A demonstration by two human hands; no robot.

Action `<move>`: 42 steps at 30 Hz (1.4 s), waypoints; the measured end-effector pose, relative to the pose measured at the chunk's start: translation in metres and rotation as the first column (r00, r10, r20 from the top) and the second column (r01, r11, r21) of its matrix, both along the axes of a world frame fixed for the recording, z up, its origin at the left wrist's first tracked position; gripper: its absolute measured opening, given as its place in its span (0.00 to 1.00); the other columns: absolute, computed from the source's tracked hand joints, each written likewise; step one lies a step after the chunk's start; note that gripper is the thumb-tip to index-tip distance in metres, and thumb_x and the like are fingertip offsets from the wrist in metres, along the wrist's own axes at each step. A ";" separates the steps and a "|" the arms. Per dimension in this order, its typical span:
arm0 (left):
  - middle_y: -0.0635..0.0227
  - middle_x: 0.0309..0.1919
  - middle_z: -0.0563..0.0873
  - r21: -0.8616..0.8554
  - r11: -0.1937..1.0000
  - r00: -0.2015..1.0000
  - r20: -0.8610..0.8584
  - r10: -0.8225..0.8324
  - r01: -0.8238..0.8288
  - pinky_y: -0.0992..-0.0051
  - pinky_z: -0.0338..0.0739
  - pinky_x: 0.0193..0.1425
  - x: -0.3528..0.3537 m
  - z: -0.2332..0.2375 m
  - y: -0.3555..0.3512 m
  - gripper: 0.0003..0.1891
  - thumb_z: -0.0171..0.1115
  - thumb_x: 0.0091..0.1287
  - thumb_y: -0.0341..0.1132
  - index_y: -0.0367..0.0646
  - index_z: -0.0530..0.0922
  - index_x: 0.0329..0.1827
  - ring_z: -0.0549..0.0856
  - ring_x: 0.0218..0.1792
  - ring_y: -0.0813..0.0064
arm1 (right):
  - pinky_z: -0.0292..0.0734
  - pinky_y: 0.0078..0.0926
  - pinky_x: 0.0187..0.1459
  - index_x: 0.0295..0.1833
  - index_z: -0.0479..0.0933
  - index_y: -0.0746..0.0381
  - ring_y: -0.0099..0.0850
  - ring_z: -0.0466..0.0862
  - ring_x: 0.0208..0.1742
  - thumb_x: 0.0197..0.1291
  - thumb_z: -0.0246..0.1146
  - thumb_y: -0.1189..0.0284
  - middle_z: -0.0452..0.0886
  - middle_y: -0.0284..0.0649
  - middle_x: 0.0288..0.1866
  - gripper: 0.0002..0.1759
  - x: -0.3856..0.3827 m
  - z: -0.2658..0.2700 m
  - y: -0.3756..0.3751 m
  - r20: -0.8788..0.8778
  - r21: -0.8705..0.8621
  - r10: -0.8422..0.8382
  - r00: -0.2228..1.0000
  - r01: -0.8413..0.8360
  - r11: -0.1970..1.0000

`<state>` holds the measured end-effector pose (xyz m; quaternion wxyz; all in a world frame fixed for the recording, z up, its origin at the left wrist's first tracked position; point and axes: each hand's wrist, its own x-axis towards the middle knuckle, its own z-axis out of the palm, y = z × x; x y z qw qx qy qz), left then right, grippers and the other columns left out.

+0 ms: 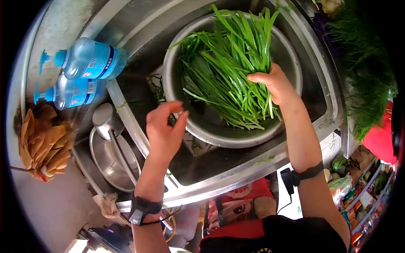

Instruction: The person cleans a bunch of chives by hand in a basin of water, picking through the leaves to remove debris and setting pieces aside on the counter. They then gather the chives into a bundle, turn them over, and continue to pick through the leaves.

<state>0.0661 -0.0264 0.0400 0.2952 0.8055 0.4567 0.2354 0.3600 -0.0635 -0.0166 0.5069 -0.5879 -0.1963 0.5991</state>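
A bunch of garlic chives (236,71), long, flat, green and wet, lies in a wide round metal basin (194,134). My right hand (277,82) is closed around the bunch near its right side, with the thumb across the leaves. Just outside the basin's lower left rim is my left hand (164,130), apart from the chives. Its thumb and forefinger tips are brought close together in a pinch; whatever may be between them is too small to make out. Dark water shows in the basin below the leaves.
The basin stands in a metal sink (228,179) with green scraps on its floor. Left of it are two blue pump bottles (95,59), a metal ladle-like vessel (105,120), an oval metal bowl (112,162) and brown cloth strips (46,141). Feathery greens (363,63) lie at right.
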 end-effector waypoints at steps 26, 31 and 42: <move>0.68 0.33 0.80 -0.601 0.778 0.703 0.471 0.532 -0.186 0.81 0.73 0.37 0.168 -0.039 0.038 0.10 0.63 0.59 0.24 0.35 0.76 0.43 0.77 0.32 0.81 | 0.73 0.29 0.53 0.56 0.74 0.64 0.29 0.80 0.49 0.57 0.60 0.69 0.80 0.37 0.49 0.21 -0.005 0.017 0.002 -0.258 -0.041 -0.099 0.961 0.091 0.995; 0.64 0.38 0.79 -0.495 0.839 0.797 0.402 0.451 -0.225 0.80 0.74 0.39 0.160 -0.038 0.031 0.15 0.62 0.57 0.22 0.34 0.73 0.48 0.77 0.33 0.81 | 0.73 0.30 0.53 0.57 0.73 0.63 0.29 0.79 0.49 0.56 0.60 0.70 0.79 0.37 0.50 0.22 -0.004 0.014 0.004 -0.226 -0.081 -0.105 0.968 0.089 0.993; 0.64 0.37 0.78 -0.375 0.900 0.856 0.368 0.364 -0.222 0.74 0.76 0.39 0.158 -0.057 0.016 0.13 0.67 0.51 0.25 0.37 0.77 0.40 0.80 0.33 0.74 | 0.73 0.29 0.52 0.56 0.73 0.68 0.30 0.79 0.48 0.56 0.60 0.68 0.79 0.42 0.48 0.23 -0.002 0.005 0.004 -0.271 -0.108 -0.153 0.950 0.128 0.986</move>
